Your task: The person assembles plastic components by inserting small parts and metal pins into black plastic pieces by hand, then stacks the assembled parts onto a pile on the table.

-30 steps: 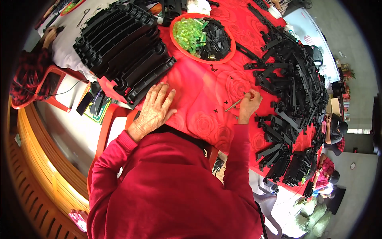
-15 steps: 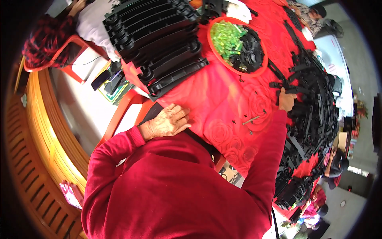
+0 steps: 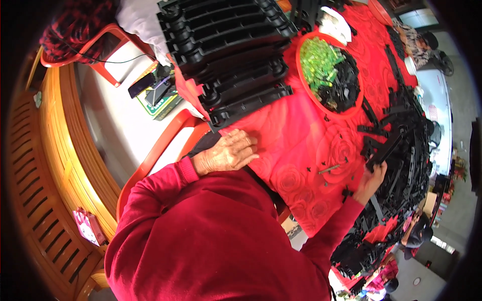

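Note:
My left hand (image 3: 230,153) rests at the near edge of the red tablecloth (image 3: 281,135), its fingers loosely bent and apart, holding nothing. Out to the right, my right hand (image 3: 372,180) has its fingers closed on the near end of a long black plastic bar (image 3: 389,146). That bar slants away over a wide heap of black plastic parts (image 3: 401,173). Beyond my left hand stands a stack of ribbed black plastic frames (image 3: 231,60). A round orange-red basin (image 3: 341,116) contains green clear pieces (image 3: 319,62) and small black pieces (image 3: 341,85).
A thin rod (image 3: 332,169) and a few tiny black bits lie on the cloth. To the left are a red plastic chair (image 3: 160,143), a wooden bench (image 3: 45,200) and a phone (image 3: 142,85) on a box. Other people sit around the table.
My right hand has come nearer along the heap and now has the black bar in its fingers. The left hand stays in place on the cloth. The whole view has shifted slightly.

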{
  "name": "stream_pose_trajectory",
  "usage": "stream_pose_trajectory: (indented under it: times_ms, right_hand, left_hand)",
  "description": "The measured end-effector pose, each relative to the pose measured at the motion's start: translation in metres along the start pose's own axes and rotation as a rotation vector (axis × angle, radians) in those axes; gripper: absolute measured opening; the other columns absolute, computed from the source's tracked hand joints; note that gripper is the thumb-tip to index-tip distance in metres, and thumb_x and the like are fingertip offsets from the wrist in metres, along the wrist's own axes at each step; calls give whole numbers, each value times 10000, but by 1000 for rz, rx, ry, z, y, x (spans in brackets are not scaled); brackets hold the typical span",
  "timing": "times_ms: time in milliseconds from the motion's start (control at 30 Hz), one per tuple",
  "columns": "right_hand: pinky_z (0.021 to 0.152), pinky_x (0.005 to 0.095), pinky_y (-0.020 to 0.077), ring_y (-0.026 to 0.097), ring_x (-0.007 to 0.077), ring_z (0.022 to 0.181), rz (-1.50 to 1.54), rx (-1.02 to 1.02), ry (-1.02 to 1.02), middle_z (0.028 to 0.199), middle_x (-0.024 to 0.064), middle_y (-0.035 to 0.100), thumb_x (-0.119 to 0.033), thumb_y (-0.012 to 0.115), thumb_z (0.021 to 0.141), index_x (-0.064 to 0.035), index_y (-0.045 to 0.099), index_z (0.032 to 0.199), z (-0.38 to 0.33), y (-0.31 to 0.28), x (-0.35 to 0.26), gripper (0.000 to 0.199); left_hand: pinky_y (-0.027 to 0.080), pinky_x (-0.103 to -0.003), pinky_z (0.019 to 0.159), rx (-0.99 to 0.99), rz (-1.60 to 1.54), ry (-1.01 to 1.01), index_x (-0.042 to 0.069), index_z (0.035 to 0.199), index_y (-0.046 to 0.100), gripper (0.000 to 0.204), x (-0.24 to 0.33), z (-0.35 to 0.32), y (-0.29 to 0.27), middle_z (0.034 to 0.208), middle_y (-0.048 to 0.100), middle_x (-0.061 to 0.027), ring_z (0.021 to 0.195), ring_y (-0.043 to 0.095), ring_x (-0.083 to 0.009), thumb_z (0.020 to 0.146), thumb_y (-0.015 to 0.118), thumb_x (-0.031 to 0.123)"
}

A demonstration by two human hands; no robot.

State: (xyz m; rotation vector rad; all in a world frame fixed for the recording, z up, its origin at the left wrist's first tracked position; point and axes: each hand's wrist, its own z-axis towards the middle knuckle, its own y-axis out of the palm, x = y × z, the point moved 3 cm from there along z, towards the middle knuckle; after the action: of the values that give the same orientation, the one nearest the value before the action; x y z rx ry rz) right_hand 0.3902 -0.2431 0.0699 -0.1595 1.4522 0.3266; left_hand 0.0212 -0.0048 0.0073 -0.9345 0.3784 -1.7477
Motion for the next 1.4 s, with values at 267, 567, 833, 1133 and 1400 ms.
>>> stream_pose_trajectory:
  times_ms: [267, 567, 833, 1133, 1400]
  right_hand:
    - [663, 221, 439, 559, 83, 726, -376, -857, 312, 798, 33, 619, 34, 444, 770, 20, 629, 875, -76, 87, 27, 212]
    - [649, 273, 470, 582, 152, 684, -622, -1009, -104, 760, 82, 632, 53, 409, 816, 23, 610, 896, -59, 165, 64, 219]
    - [849, 458, 374, 501, 367, 948, -915, -709, -743, 1022, 176, 549, -165, 562, 818, -28, 562, 1070, -79, 176, 30, 287]
    - [882, 461, 350, 483, 323, 990, -1138, -900, -845, 1055, 131, 535, -162, 641, 752, -73, 540, 1157, -109, 196, 31, 427]
    - [849, 445, 369, 482, 324, 975, -1124, -932, -715, 1056, 126, 533, -181, 650, 746, -67, 548, 1150, -115, 182, 32, 432]
  left_hand:
    - [446, -333, 668, 125, 38, 48, 27, 779, 602, 196, 6, 4, -8, 889, 583, -91, 787, 557, -218, 698, 719, 161]
    - [426, -322, 664, 280, 162, -3, 27, 870, 587, 219, -1, -2, -23, 923, 559, -98, 768, 534, -220, 712, 706, 123]
    - [428, -344, 751, 263, 239, 41, -5, 990, 583, 271, 4, -10, -7, 1019, 563, -140, 850, 534, -231, 767, 619, 145]
    - [439, -399, 854, 126, 262, 15, -89, 1048, 537, 379, 3, 28, -4, 1104, 528, -248, 969, 541, -312, 749, 513, 143]
    - [458, -425, 819, 73, 281, -87, -44, 1024, 558, 380, -8, 25, 11, 1114, 522, -219, 942, 546, -324, 685, 665, 91]
